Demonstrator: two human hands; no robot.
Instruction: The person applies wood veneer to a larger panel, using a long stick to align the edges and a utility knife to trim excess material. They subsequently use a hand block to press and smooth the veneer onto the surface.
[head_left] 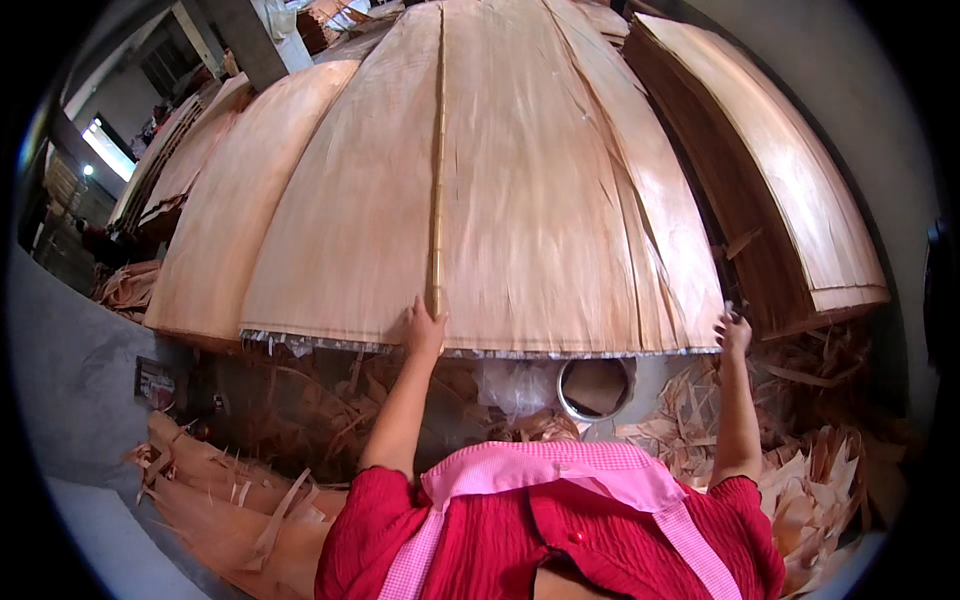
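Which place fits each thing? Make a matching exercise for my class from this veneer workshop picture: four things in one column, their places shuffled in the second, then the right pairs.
Things:
1. left hand
2. right hand
3. round metal bucket
4. second veneer stack

Places:
A. under the near edge of the big veneer sheet, between the two arms
B. at the near right corner of the big veneer sheet
C. at the near end of the long thin strip
D. to the right of the big veneer sheet

Pairs: 1-C, 2-B, 3-A, 4-D
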